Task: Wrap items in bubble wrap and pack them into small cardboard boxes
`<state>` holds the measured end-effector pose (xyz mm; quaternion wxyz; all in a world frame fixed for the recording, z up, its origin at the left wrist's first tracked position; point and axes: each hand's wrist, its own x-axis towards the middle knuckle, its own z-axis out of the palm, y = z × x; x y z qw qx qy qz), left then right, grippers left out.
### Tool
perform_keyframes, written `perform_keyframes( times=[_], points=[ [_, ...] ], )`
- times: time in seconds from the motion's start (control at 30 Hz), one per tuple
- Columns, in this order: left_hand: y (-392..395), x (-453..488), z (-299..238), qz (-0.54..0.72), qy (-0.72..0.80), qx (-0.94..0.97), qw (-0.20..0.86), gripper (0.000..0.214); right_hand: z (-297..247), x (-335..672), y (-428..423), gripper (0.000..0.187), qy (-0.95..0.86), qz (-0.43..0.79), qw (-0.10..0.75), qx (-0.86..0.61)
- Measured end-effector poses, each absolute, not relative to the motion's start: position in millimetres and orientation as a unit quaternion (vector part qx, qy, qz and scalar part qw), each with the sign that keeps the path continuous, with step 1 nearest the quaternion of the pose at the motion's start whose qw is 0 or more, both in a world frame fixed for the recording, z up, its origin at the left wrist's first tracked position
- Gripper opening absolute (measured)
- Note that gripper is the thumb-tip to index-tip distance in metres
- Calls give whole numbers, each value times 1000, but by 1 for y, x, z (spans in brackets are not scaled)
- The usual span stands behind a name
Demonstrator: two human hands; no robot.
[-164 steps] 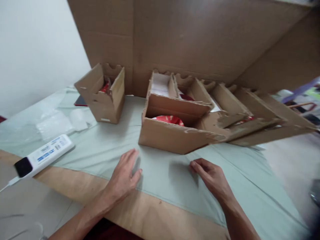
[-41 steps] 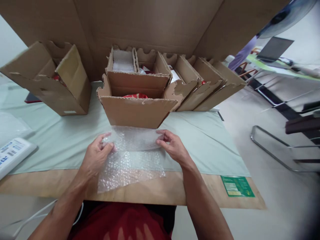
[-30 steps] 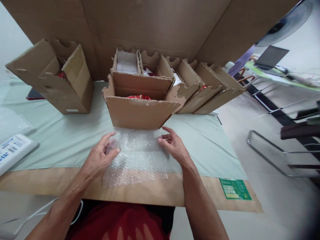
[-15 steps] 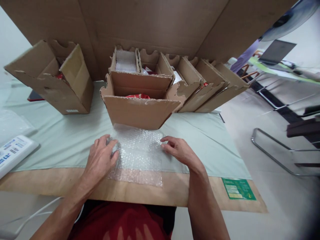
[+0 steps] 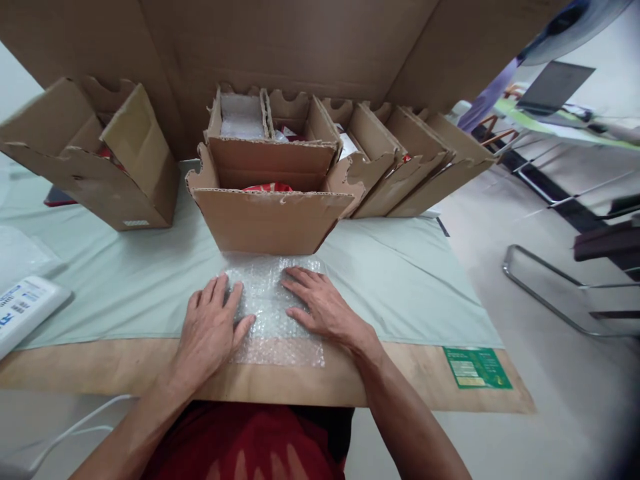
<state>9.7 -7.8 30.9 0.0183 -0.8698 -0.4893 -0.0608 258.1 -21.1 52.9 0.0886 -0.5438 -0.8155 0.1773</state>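
Observation:
A clear sheet of bubble wrap [image 5: 267,313] lies flat across the green cloth and the bare wooden front edge of the table. My left hand [image 5: 213,323] rests on its left side, fingers stretched and spread. On its right part lies my right hand [image 5: 323,303], palm down, with the fingers apart. Neither hand grips anything. Right behind the sheet stands an open cardboard box [image 5: 270,223], and something red and shiny [image 5: 267,187] shows inside it.
Several open cardboard bins [image 5: 370,147] line the back, before a tall cardboard panel [image 5: 285,47]. Another open box [image 5: 135,173] stands at left. A white package [image 5: 30,310] lies at the left edge, a green card [image 5: 477,368] at the front right corner.
My right hand has moved left from the sheet's edge onto the bubble wrap, and its fingers have straightened. My left hand has shifted slightly right, further over the sheet. The view has shifted a little.

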Motion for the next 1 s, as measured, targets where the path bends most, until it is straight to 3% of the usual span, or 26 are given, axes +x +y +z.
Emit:
perform_keyframes(
  times=[0.3, 0.47, 0.73, 1.0],
  points=[
    [-16, 7, 40, -92, -499, -860, 39, 53, 50, 260, -20, 51, -815, 191, 122, -533],
    [-12, 6, 39, -72, -484, -872, 3, 47, 46, 268, -16, 47, -782, 149, 106, -596],
    [-22, 4, 40, -66, -502, -862, -16, 41, 32, 275, -11, 49, -791, 167, 154, -569],
    [-15, 16, 38, -137, -453, -881, 11, 46, 48, 248, -18, 46, -796, 101, 145, -579]
  ],
)
